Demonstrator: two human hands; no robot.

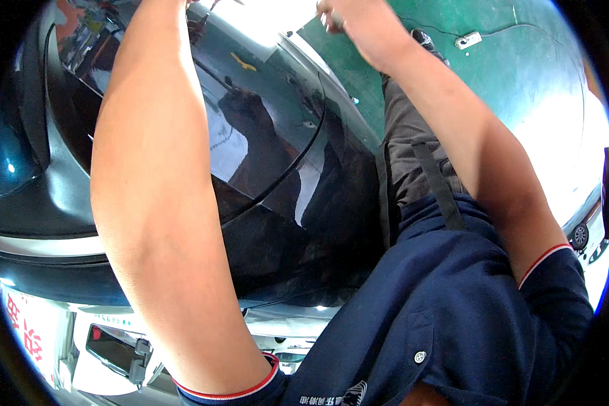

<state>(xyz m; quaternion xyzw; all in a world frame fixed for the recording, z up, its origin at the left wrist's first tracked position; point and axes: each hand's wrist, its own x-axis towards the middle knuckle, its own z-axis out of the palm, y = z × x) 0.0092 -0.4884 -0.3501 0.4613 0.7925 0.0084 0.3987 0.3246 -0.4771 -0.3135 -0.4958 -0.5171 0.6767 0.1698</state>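
Observation:
A dark, glossy car body panel (pixel 345 183) with a curved seam fills the middle, reflecting light and dark shapes. My left forearm reaches far across it, and that hand runs off the upper edge, its fingers mostly cut off. Beyond the panel's right side, near a very bright white patch (pixel 247 24), is my right hand (pixel 348 15). Its fingers curl inward at the upper edge; whatever they may hold is too small and blurred to make out. A small yellow mark (pixel 243 62) shows on the glossy surface between my arms.
On the green floor (pixel 521 74) at upper right lies a white power strip (pixel 468 40) with a cable. My shoe (pixel 423 39) stands beside the car. A dark blue side mirror (pixel 10 159) juts out at far left. Another vehicle's wheel (pixel 580 235) shows at far right.

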